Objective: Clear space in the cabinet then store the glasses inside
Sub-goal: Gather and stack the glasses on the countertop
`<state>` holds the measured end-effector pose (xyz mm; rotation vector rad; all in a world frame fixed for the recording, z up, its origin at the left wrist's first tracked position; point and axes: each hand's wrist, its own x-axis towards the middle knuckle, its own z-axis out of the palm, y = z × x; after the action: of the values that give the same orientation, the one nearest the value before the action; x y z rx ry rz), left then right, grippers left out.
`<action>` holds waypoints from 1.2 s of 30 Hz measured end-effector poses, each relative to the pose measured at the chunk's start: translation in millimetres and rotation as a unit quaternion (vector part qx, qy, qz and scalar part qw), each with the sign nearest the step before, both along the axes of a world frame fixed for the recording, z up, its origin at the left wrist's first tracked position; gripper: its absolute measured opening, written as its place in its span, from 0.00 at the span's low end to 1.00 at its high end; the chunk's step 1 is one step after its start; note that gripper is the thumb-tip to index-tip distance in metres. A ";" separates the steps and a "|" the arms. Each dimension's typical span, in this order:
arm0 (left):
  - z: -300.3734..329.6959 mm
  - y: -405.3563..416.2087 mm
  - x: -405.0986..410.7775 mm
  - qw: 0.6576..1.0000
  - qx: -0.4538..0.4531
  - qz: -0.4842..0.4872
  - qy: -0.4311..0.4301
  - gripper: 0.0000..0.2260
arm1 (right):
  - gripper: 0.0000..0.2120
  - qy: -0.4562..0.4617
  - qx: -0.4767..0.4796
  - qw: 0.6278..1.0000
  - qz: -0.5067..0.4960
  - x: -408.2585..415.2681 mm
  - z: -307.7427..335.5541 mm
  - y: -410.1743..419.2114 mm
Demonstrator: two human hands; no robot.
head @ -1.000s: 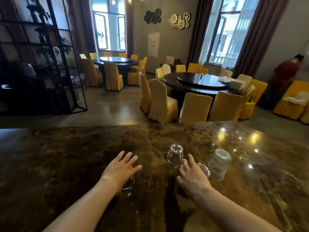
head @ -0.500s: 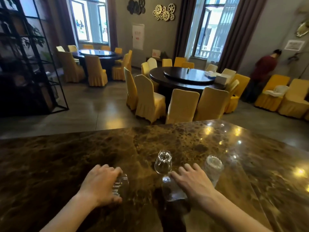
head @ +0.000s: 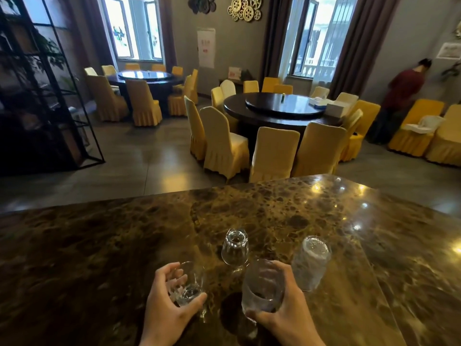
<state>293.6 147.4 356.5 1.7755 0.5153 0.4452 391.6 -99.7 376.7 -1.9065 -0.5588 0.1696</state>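
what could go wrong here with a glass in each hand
1. The left hand holds a small glass only with its fingers; it looks tilted and could slip onto the hard marble counter.
2. The right hand holds a taller glass close to the two upside-down glasses, one at and one at. A careless lift might knock them.
3. With both hands full, opening a cabinet would be awkward.

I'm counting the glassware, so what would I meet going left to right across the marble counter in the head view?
left hand gripping a small glass → upside-down glass standing alone → right hand gripping a tall glass → second upside-down glass on the counter.
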 end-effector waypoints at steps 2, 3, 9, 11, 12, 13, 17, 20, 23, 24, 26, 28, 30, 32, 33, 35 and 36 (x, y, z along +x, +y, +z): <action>-4.5 -2.9 1.8 1.000 0.018 0.009 0.009 0.40 | 0.47 0.006 -0.007 1.000 -0.004 3.6 -4.1 0.8; -5.7 -4.3 2.5 0.999 0.031 0.013 0.015 0.40 | 0.48 0.011 -0.011 1.000 -0.006 5.5 -5.8 0.7; 7.9 -12.2 3.3 0.995 0.074 0.012 0.064 0.41 | 0.55 0.067 -0.025 0.997 0.038 6.9 16.3 -0.7; 19.0 -12.0 1.4 0.988 0.123 -0.004 0.094 0.43 | 0.61 0.050 -0.075 0.995 0.052 10.1 26.6 -16.7; 28.3 -10.8 2.1 0.983 0.160 -0.010 0.085 0.44 | 0.59 0.008 -0.115 0.992 0.046 13.5 36.1 -28.2; 39.9 -8.6 5.6 0.978 0.198 -0.009 0.060 0.43 | 0.56 -0.055 -0.153 0.986 0.036 18.6 46.4 -41.4; 94.7 -4.1 63.0 0.932 0.358 -0.059 -0.019 0.31 | 0.48 -0.334 -0.371 0.865 0.055 55.7 98.4 -65.6; 118.8 -12.9 128.0 0.862 0.450 -0.210 0.101 0.36 | 0.42 -0.349 -0.514 0.767 0.157 82.4 109.7 -47.9; 111.3 -33.3 173.9 0.744 0.537 -0.312 0.246 0.46 | 0.32 -0.362 -0.625 0.659 0.209 104.4 95.4 -25.6; 107.2 -39.0 181.7 0.710 0.556 -0.334 0.275 0.48 | 0.30 -0.352 -0.662 0.624 0.220 109.9 88.8 -19.5; 98.8 -50.0 192.8 0.653 0.587 -0.368 0.306 0.46 | 0.27 -0.337 -0.718 0.566 0.226 115.5 81.0 -12.1; 91.1 -55.9 197.5 0.617 0.612 -0.384 0.313 0.40 | 0.23 -0.348 -0.747 0.523 0.219 114.7 73.7 -7.3; 85.1 -59.8 201.8 0.598 0.634 -0.382 0.306 0.33 | 0.20 -0.367 -0.756 0.495 0.219 113.7 70.0 -6.2; 81.2 -59.3 203.8 0.598 0.643 -0.376 0.297 0.28 | 0.17 -0.372 -0.752 0.499 0.216 113.8 73.4 -8.0; 79.5 -56.3 203.7 0.610 0.636 -0.371 0.292 0.28 | 0.16 -0.371 -0.742 0.518 0.208 115.6 78.5 -11.3; 76.8 -46.4 201.3 0.672 0.596 -0.346 0.271 0.31 | 0.15 -0.362 -0.691 0.603 0.167 121.7 87.9 -26.4; 75.2 -40.6 200.0 0.721 0.560 -0.321 0.251 0.32 | 0.17 -0.347 -0.647 0.664 0.140 124.5 91.5 -38.7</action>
<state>493.6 106.8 431.8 3.1191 -0.1454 -0.3656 516.0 -138.4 468.2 -3.3037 -1.5480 -0.0131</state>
